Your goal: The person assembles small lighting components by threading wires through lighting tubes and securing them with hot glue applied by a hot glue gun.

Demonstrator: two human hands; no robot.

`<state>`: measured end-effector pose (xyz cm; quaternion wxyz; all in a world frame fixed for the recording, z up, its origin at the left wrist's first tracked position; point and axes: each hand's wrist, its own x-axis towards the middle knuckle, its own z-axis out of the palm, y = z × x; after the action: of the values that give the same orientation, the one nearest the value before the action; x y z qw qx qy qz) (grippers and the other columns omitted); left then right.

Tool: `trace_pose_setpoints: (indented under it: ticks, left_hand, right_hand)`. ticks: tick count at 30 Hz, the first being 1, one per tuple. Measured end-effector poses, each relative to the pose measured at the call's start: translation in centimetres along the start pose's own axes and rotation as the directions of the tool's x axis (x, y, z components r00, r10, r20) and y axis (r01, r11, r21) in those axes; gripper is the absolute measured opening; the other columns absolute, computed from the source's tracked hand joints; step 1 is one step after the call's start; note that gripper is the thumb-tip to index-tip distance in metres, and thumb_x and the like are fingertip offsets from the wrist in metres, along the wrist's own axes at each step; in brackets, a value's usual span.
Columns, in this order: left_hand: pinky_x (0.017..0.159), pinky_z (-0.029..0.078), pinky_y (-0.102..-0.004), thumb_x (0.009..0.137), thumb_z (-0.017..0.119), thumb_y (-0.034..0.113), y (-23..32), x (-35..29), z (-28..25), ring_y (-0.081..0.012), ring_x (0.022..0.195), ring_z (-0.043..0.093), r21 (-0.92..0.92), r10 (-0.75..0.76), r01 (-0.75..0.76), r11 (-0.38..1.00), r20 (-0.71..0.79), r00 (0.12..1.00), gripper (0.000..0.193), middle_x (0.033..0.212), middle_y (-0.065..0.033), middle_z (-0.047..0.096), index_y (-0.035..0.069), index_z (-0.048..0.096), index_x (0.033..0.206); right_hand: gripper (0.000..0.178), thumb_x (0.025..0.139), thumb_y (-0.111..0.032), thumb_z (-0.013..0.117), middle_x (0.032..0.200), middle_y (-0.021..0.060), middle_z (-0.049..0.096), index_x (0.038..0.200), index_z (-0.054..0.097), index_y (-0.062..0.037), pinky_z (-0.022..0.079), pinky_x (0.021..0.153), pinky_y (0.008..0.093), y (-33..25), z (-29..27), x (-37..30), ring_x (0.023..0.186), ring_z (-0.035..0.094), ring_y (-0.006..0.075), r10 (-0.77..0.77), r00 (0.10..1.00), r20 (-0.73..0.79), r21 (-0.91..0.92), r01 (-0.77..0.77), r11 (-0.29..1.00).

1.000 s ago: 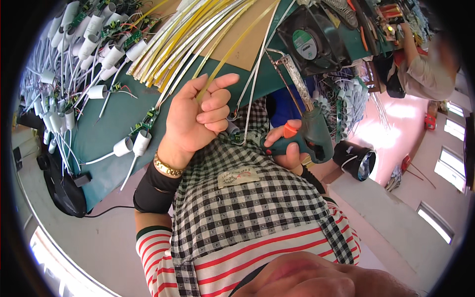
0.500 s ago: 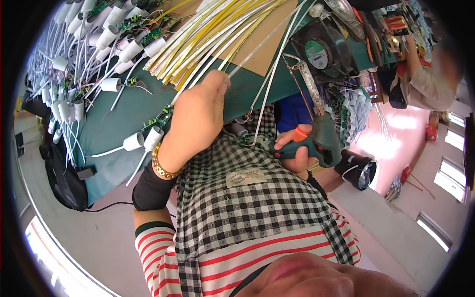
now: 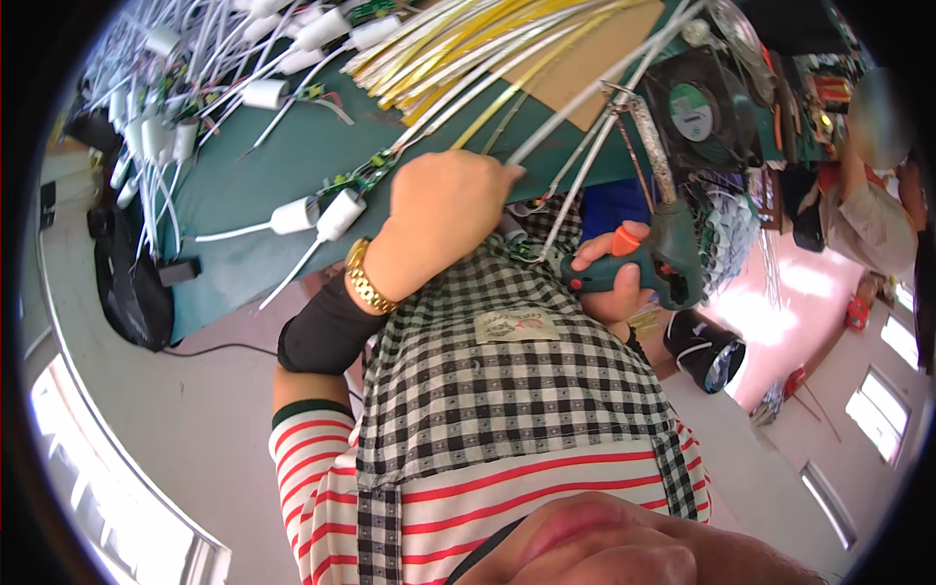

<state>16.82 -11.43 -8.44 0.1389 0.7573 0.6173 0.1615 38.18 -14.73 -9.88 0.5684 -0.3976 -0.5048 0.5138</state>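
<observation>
My left hand, closed with its back up, is over the bench edge and pinches the near end of a thin white strip. Beside its wrist lie two white cylindrical caps with cables and a small green circuit board. My right hand is wrapped round the handle of a dark green soldering gun with an orange trigger, its metal tip pointing away from me. Between the hands, more thin white strips run down to another cap by my checked apron.
Yellow and white strips lie bundled on cardboard across the green bench. Many capped cables pile up at the left. A black fan stands beyond the soldering gun. A black bucket and another person are at right.
My left hand has moved right with the end of the white strip in its fingers. The whole view has shifted a little. My right hand keeps its grip on the soldering gun.
</observation>
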Motion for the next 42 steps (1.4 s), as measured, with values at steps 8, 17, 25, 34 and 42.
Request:
trace_pose_setpoints:
  ticks: [8, 17, 25, 34, 42]
  left_hand:
    - [0.053, 0.044, -0.0386, 0.086, 0.058, 0.028, -4.9, 0.1, -6.4, -0.0319, 0.059, 0.056, 0.023, -0.178, 0.187, 0.982, -0.209, 0.962, 0.024, 0.064, -0.0121, 0.057, 0.006, 0.059, 0.076]
    - [0.074, 0.047, -0.0347, 0.077, 0.062, 0.000, -14.5, 0.9, -6.1, -0.0280, 0.082, 0.057, 0.212, 0.341, -0.306, 0.928, -0.154, 0.928, 0.020, 0.091, -0.0101, 0.058, 0.005, 0.059, 0.096]
    - [0.067, 0.052, -0.0272, 0.073, 0.068, -0.010, -11.7, -1.8, -13.5, -0.0178, 0.075, 0.064, 0.385, 0.391, -0.164, 0.908, -0.641, 0.660, 0.014, 0.084, -0.0079, 0.067, 0.000, 0.065, 0.083]
    - [0.061, 0.047, -0.0344, 0.072, 0.057, 0.004, -1.6, -2.6, -2.1, -0.0266, 0.071, 0.057, -0.236, 0.298, -0.355, 0.905, -0.244, 0.923, 0.022, 0.079, -0.0090, 0.055, 0.004, 0.053, 0.094]
    - [0.057, 0.046, -0.0318, 0.071, 0.058, 0.004, -1.4, -2.6, 1.6, -0.0216, 0.064, 0.056, -0.059, 0.263, -0.309, 0.949, -0.388, 0.883, 0.020, 0.076, -0.0052, 0.054, 0.006, 0.056, 0.090]
  right_hand:
    - [0.050, 0.088, -0.033, 0.053, 0.076, 0.0183, 0.059, 0.120, 0.038, 0.0019, 0.050, 0.057, 0.0323, 0.0, -0.2, -0.3, 0.058, 0.057, 0.0208, 0.033, 0.999, 0.004, -0.003, -0.033, 0.999]
    - [0.049, 0.088, -0.032, 0.052, 0.075, 0.0174, 0.059, 0.121, 0.038, 0.0016, 0.048, 0.056, 0.0310, 0.7, -0.5, -0.2, 0.058, 0.056, 0.0204, 0.000, 0.998, 0.068, 0.076, -0.005, 0.997]
    - [0.045, 0.087, -0.027, 0.050, 0.076, 0.0162, 0.059, 0.120, 0.042, 0.0014, 0.048, 0.058, 0.0307, -0.1, -0.7, -0.2, 0.060, 0.057, 0.0192, 0.078, 0.996, 0.037, 0.006, -0.079, 0.997]
    - [0.045, 0.086, -0.029, 0.053, 0.076, 0.0154, 0.060, 0.120, 0.042, -0.0002, 0.048, 0.059, 0.0316, -0.1, -0.9, -0.2, 0.063, 0.058, 0.0192, 0.105, 0.990, 0.092, 0.035, -0.109, 0.993]
    - [0.045, 0.086, -0.027, 0.054, 0.075, 0.0159, 0.060, 0.120, 0.042, 0.0005, 0.048, 0.058, 0.0321, -1.2, -0.4, -0.3, 0.061, 0.058, 0.0192, 0.149, 0.983, 0.103, -0.020, -0.148, 0.989]
